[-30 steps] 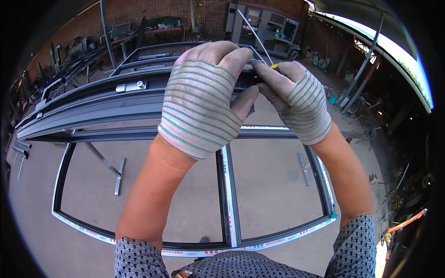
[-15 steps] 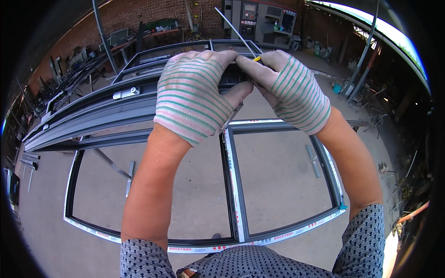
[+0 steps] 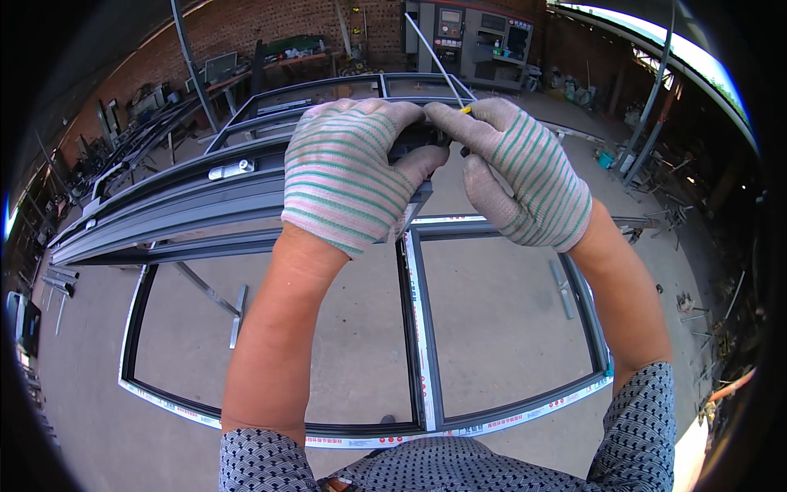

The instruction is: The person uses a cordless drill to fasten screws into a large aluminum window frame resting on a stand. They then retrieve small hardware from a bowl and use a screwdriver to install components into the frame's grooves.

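My left hand [image 3: 348, 176], in a white knit glove with green stripes, is closed around the end of a dark metal profile [image 3: 188, 205]. Its thumb presses on the profile's end. A small silver fitting [image 3: 232, 170] sits on the profile's face to the left. In the matching glove, my right hand [image 3: 529, 172] holds a long thin pale rod [image 3: 434, 59] with a yellow part close to the fingers. The rod points up and away. My right index fingertip reaches the profile's end beside my left hand, with the right thumb apart from it. What lies between the fingertips is hidden.
Below my arms lies a two-pane dark window frame [image 3: 422, 328] edged with printed white film. More dark frames [image 3: 320, 88] stretch beyond the profile. Grey machine cabinets [image 3: 471, 45] stand at the back, steel posts [image 3: 656, 90] on the right, scrap pieces [image 3: 61, 279] on the left floor.
My right thumb has come away from the index finger and dropped lower, widening the gap in that hand. The left hand keeps its hold; the whole view has shifted slightly.
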`<state>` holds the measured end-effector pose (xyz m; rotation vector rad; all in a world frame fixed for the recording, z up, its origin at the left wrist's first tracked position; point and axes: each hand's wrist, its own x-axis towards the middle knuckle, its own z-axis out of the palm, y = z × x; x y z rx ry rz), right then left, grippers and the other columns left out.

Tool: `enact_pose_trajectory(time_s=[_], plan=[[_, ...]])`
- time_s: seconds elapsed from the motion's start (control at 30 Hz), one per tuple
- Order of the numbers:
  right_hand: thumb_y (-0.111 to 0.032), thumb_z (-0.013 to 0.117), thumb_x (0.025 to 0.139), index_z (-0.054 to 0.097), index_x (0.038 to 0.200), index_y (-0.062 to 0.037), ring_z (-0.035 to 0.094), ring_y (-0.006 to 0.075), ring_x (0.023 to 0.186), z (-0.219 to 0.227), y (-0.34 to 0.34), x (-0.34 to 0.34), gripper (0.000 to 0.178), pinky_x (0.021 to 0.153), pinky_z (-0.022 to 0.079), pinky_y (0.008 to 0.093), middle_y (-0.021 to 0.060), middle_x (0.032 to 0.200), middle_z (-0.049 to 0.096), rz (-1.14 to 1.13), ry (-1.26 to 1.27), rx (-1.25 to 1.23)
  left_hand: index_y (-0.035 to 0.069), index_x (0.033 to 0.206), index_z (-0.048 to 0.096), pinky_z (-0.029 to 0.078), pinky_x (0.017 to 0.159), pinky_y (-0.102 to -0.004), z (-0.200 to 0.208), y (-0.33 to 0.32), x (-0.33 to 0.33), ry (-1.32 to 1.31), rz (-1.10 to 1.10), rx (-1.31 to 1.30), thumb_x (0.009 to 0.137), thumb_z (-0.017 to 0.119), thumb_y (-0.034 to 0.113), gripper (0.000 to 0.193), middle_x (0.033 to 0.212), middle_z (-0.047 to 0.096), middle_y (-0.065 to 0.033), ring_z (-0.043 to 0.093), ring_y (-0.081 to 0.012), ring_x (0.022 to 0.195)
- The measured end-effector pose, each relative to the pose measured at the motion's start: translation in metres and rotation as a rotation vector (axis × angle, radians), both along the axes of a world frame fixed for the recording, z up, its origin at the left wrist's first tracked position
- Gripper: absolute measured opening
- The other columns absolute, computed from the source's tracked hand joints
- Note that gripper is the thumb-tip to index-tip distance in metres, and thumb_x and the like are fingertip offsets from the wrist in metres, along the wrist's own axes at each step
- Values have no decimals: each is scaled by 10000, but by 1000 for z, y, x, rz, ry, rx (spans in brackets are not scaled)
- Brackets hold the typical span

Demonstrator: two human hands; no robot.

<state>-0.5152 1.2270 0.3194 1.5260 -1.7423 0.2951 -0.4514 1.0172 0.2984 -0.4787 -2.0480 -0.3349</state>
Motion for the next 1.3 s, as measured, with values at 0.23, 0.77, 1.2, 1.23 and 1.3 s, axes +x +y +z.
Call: enact_pose_trajectory(time_s=[0.23,0.77,1.2,1.23,1.3], plan=[[-81,620,966,550,1442,-65,629,192,838,7,7,-3,481,781,555,293,85,957,632,-9,-234,-209,46,1032,765,545,824,-360,-2,1,1,-4,13,4,775,843,238,330,889,756,-106,724,-254,810],[-170,681,974,363,1560,-123,710,215,906,3,-17,10,669,868,589,311,117,1023,703,-77,-352,-274,89,1004,768,499,865,-420,-1,2,-1,-23,24,20,800,798,328,316,900,731,-105,679,-299,865],[-188,702,977,660,1091,-54,642,143,888,23,-8,21,181,807,534,264,47,979,661,141,-185,-413,82,1026,766,524,827,-396,-3,2,0,10,27,16,772,836,283,331,867,725,-100,682,-276,827],[-191,703,976,665,1086,-56,647,148,887,24,-7,22,178,810,540,266,46,975,663,169,-174,-444,82,1026,766,522,831,-396,-3,3,0,-1,26,23,773,836,286,332,868,725,-100,683,-276,829],[-142,753,925,682,1065,-41,685,180,870,14,-13,10,187,792,574,275,69,946,677,19,-158,-262,85,1022,769,520,833,-395,-2,3,-1,8,22,26,778,831,290,325,871,728,-98,682,-273,827]])
